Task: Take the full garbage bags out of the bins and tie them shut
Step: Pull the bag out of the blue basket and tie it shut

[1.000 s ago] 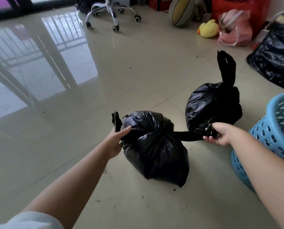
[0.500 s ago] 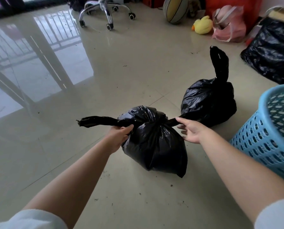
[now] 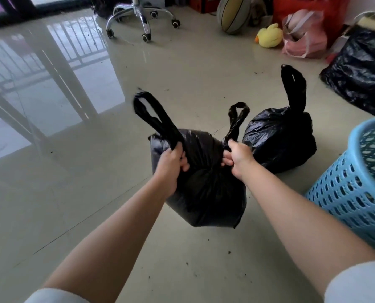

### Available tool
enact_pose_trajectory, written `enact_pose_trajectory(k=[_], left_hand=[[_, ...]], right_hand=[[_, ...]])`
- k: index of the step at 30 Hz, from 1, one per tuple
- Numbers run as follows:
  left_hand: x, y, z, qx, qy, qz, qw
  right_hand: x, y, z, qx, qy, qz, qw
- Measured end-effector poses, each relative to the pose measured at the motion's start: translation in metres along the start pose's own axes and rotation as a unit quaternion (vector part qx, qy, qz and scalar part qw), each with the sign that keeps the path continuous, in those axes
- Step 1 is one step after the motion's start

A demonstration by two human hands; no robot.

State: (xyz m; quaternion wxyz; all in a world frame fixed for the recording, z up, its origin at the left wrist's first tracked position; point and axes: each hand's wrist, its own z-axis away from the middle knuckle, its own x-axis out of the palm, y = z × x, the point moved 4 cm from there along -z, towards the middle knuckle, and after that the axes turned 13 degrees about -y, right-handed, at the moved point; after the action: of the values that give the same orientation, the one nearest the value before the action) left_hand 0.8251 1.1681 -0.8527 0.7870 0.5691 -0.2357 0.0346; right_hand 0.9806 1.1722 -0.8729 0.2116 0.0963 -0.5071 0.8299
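Black bag (image 3: 204, 182) at frame centre, on or just above floor (image 3: 182, 73), cannot tell which. Left hand (image 3: 171, 158) clamped on handle loop (image 3: 153, 117) at 11 o'clock; right hand (image 3: 236, 158) clamped on other loop (image 3: 236, 119) at 1 o'clock. Knot step: cross loops low, pull evenly outward, cinch tight against gathered neck. Second bag (image 3: 280, 138) at 2 o'clock; blue bin (image 3: 357, 182) at 3 o'clock.

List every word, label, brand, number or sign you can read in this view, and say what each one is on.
None can be read.
Black garbage bag gripped by the left hand and right hand: plain, no print.
Second black bag: no print.
Blue bin: no label visible.
Pink bag: no print shows.
Ball and red box: any markings too blurred to read.
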Motion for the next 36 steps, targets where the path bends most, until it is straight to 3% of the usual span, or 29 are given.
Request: enact_pose_trajectory(k=[3,9,12,14,17,19,23,25,28,30,33,34,36], left_hand=[[-0.001,-0.028,0.004,-0.062,0.017,-0.055,0.996],[-0.003,-0.028,0.002,-0.093,0.057,-0.091,0.99],[-0.001,-0.011,0.003,-0.063,-0.018,0.003,0.998],[0.004,0.002,0.008,-0.053,-0.09,0.049,0.993],[0.019,0.011,0.013,-0.02,-0.131,-0.065,0.989],[0.03,0.02,0.012,-0.001,-0.162,-0.073,0.984],[0.042,0.028,0.007,-0.065,-0.246,-0.065,0.965],[0.041,0.017,0.004,-0.099,-0.243,-0.15,0.953],[0.025,-0.001,-0.004,-0.127,-0.133,-0.284,0.941],[0.011,-0.006,-0.006,-0.136,-0.065,-0.394,0.907],[-0.005,-0.012,-0.008,-0.172,-0.052,-0.574,0.799],[-0.008,-0.012,-0.008,-0.189,-0.047,-0.613,0.766],[-0.014,-0.012,-0.007,-0.228,-0.039,-0.636,0.736]], right_hand=[[-0.016,0.015,0.0,0.031,0.029,0.129,0.991],[-0.029,0.018,0.002,0.051,0.061,0.111,0.991],[-0.037,0.023,0.009,0.076,0.042,-0.012,0.996],[-0.043,0.033,0.017,0.121,0.012,-0.024,0.992],[-0.041,0.043,0.02,0.151,0.013,0.02,0.988],[-0.034,0.045,0.018,0.143,0.004,0.017,0.99],[-0.031,0.048,0.017,0.134,-0.026,0.004,0.991],[-0.031,0.052,0.019,0.142,-0.032,0.011,0.989],[-0.033,0.05,0.02,0.143,-0.021,0.01,0.989],[-0.039,0.044,0.02,0.13,-0.018,0.043,0.99],[-0.042,0.032,0.02,0.127,-0.047,0.142,0.981],[-0.04,0.027,0.02,0.129,-0.067,0.164,0.976],[-0.033,0.017,0.021,0.124,-0.105,0.191,0.968]])
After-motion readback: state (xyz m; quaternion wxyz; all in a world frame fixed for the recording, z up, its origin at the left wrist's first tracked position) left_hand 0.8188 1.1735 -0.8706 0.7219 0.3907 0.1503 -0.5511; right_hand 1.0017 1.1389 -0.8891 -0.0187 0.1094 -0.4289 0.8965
